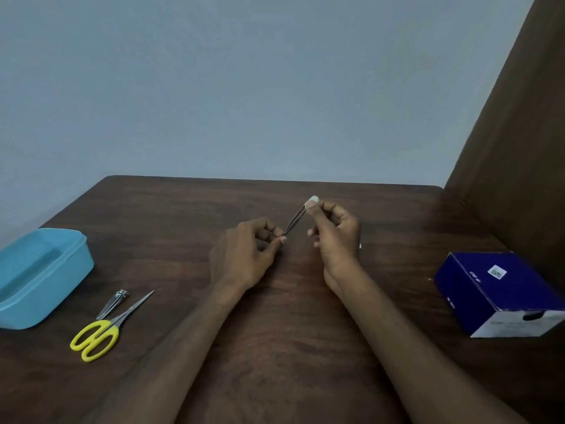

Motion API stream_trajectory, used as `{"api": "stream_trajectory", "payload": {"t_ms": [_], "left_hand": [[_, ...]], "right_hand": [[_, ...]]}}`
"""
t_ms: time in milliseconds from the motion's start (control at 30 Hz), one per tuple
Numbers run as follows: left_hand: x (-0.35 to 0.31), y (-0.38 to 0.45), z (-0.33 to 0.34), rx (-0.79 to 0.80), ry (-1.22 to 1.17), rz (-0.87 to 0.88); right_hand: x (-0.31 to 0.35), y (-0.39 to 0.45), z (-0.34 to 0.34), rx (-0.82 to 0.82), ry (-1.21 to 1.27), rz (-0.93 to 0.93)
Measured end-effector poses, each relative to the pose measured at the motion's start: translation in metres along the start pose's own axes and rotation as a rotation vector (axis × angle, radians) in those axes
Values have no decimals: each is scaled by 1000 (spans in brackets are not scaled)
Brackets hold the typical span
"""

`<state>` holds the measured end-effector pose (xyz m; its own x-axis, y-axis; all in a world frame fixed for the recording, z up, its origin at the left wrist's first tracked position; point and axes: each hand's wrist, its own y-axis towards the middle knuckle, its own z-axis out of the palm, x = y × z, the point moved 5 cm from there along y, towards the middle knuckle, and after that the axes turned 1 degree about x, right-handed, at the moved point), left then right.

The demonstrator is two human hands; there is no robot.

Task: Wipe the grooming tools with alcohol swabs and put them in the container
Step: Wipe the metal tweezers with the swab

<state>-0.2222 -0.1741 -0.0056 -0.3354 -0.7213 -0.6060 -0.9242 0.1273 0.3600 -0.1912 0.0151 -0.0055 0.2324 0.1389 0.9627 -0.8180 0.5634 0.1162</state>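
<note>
Container [42, 276]: light blue, open, lidless, at the left edge of the dark wooden worktop [275, 332]. Nail clipper [112, 304]: metal, lying just right of the container, beside the scissors. Scissors [104, 328]: yellow handles, blades closed and pointing away to the right, flat on the worktop. Left hand [244, 255]: fingers curled, thumb and forefinger pinching the near end of the tweezers [294, 220]; forearm reaches in from the lower edge, hand raised above mid-worktop. Tweezers: slim metal, slanting up to the right between both hands. Right hand [336, 237]: thumb and forefinger pinch a small white swab [312, 201] round the far tip of the tweezers, other fingers loosely curled. Box [501, 292]: dark blue with white end, at the right; small lettering, seemingly "BD", and a small sticker, unreadable.
</note>
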Motion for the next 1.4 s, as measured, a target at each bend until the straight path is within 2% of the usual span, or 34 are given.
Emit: {"api": "stream_trajectory", "payload": {"t_ms": [100, 200, 433, 700, 800, 1133, 1400], "left_hand": [[0, 1, 0, -4, -27, -14], [1, 2, 1, -8, -93, -39], [0, 1, 3, 53, -236, -35], [-4, 4, 5, 86, -389, -16], [-4, 5, 3, 81, -515, -3], [-3, 5, 3, 85, -600, 34], [0, 7, 5, 54, -530, 7]], "right_hand": [[2, 2, -8, -97, 114, 26], [-2, 3, -10, -122, 98, 26], [-7, -1, -6, -30, -116, 17], [-7, -5, 7, 76, 66, 55], [-10, -6, 11, 136, 40, 50], [-10, -9, 19, 275, -57, -51], [0, -8, 15, 188, 146, -69]]}}
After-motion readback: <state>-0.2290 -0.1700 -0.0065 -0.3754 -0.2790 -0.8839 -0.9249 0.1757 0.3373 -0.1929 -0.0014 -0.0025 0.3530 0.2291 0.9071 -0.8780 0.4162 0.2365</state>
